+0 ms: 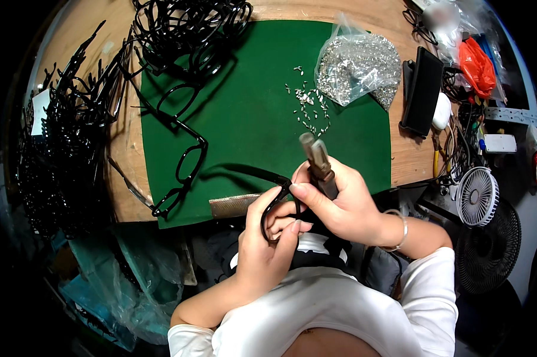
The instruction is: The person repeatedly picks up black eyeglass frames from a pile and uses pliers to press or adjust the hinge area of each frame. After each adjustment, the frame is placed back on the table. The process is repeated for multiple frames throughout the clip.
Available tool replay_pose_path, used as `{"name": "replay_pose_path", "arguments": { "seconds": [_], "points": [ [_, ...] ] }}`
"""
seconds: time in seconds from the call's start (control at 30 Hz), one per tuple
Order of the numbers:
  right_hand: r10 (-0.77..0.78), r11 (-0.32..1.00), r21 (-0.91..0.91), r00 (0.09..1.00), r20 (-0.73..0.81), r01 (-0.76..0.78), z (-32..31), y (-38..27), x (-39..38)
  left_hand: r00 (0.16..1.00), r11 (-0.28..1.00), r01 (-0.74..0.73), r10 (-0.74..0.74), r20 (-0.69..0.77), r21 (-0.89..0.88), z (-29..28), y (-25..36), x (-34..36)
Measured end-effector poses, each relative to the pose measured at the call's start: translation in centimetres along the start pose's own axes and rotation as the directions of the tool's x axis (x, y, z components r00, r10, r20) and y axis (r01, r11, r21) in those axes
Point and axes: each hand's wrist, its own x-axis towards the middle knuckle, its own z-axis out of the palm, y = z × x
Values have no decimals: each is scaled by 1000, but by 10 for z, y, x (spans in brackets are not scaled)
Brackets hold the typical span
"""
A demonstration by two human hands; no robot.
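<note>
My left hand point(262, 238) grips a black glasses frame point(256, 173) at the lower middle, with one arm reaching out to the left over the green mat point(250, 89). My right hand point(334, 202) is closed round a metal tool point(321, 163), like pliers, held upright, while its thumb and fingertips meet the frame. A flat textured metal strip point(233, 206) lies at the mat's front edge. Above the tool, small silver pieces point(307, 104) are scattered beside a clear bag point(355, 68) full of similar pieces.
Piles of black frames point(185, 35) crowd the back left and left point(66, 154), several trailing onto the mat. At right lie a black flat case point(420, 92), a red bag point(476, 65), cables and yellow-handled pliers point(436, 152). Two fans point(476, 196) stand beside the wooden table point(414, 163).
</note>
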Motion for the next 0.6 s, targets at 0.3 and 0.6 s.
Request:
{"name": "replay_pose_path", "arguments": {
  "seconds": [0.3,0.6],
  "points": [
    [354,778,471,909,218,-416,-4,-10,5,996,999,26,-30,87,48,-1,6,4],
    [417,776,352,844,338,-524,-16,-34,6,925,930,307,-243,291,-202,-21,47,6]
  ]
}}
